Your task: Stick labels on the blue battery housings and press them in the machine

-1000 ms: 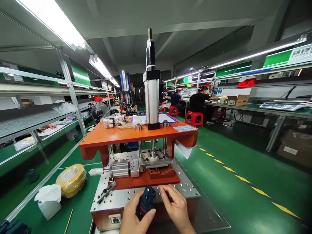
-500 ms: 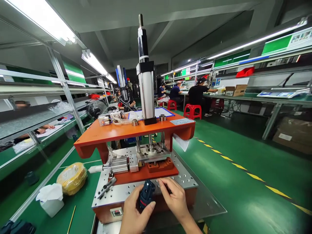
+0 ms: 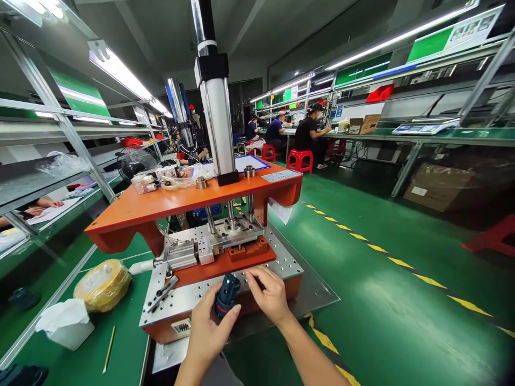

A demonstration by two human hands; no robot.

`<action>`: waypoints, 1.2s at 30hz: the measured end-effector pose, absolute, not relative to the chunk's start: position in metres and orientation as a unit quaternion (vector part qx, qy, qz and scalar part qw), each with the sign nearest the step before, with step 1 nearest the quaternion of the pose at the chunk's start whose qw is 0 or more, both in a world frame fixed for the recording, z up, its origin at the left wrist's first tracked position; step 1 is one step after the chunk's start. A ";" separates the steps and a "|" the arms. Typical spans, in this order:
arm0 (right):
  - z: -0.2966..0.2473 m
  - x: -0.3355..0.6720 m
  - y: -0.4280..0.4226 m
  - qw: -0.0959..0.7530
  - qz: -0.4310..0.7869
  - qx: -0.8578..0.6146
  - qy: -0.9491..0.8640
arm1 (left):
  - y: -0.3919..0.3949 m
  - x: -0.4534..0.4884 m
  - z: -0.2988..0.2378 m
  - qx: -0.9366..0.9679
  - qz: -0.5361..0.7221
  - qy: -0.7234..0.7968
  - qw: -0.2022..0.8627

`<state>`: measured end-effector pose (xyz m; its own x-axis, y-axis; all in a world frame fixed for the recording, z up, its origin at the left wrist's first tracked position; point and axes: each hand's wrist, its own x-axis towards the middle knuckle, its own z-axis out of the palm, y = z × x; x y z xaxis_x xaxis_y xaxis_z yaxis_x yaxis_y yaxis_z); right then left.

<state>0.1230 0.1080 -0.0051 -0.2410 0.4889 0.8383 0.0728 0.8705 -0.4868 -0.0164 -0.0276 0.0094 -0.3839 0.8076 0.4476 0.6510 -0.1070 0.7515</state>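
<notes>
A dark blue plastic tool housing (image 3: 227,295) with red lettering stands tilted in my left hand (image 3: 209,321), held between thumb and fingers. Just right of it is my right hand (image 3: 269,294), thumb and fingertips pressed together, apart from the housing; whatever they pinch is too small to make out. Both hands are in front of an orange press (image 3: 193,193) with a tall silver cylinder (image 3: 217,123). Behind my hands lies its perforated steel base plate (image 3: 193,294), with an orange fixture block (image 3: 247,250) below the ram.
On the green bench at left are a roll of yellow tape (image 3: 102,284), a white paper-lined box (image 3: 66,324) and a thin stick (image 3: 108,348). More dark blue parts (image 3: 24,374) lie at the lower left corner. Several people work at benches (image 3: 354,138) farther back.
The camera view has turned right and down, so the press and both hands sit farther left in the picture. My hands keep the same hold and spacing.
</notes>
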 end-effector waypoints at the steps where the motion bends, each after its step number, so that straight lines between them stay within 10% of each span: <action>1: -0.005 0.123 0.108 0.588 0.177 -0.185 -0.767 | -0.028 -0.017 0.008 0.549 0.501 0.665 0.079; 36: -0.004 0.126 0.106 0.591 0.180 -0.181 -0.765 | -0.030 -0.016 0.001 0.525 0.502 0.684 0.076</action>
